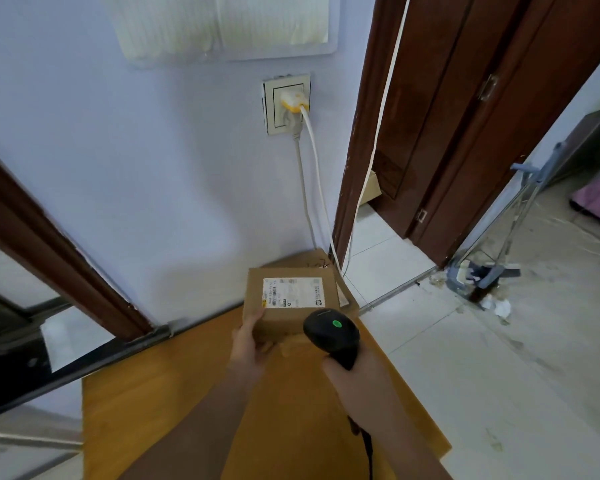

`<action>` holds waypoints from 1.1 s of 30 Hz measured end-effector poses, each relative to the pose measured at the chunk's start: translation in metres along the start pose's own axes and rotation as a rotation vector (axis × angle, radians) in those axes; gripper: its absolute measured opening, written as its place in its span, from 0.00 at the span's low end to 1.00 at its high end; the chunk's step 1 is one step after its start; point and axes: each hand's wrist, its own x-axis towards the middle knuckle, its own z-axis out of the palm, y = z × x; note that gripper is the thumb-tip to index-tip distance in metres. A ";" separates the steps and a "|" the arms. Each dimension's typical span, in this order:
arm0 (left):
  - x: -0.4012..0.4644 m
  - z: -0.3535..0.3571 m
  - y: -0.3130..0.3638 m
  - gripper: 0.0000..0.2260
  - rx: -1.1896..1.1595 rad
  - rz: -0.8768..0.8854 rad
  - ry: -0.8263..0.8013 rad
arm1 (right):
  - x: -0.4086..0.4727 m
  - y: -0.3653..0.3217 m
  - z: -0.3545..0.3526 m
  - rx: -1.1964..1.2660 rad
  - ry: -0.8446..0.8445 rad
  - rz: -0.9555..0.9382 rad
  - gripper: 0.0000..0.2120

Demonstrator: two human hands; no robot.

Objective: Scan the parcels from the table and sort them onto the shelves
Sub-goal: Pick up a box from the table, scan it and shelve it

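A brown cardboard parcel (291, 299) with a white shipping label (292, 292) facing up is held over the far end of the wooden table (160, 403). My left hand (248, 341) grips its near left corner, thumb on top. My right hand (340, 372) grips the handle of a black barcode scanner (331, 332), whose head shows a green light and points at the parcel from just in front of it. Another flat cardboard parcel (317, 259) lies under and behind the held one.
A wall socket (286, 103) with two plugged cables hangs on the wall above the table. A brown door frame (357, 168) and open doorway stand to the right. A mop and dustpan (489, 268) lean by the tiled floor. A dark window frame (49, 258) is at left.
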 end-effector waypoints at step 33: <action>-0.052 0.000 0.056 0.47 0.297 0.228 -0.215 | -0.046 -0.019 0.025 0.042 -0.054 -0.063 0.06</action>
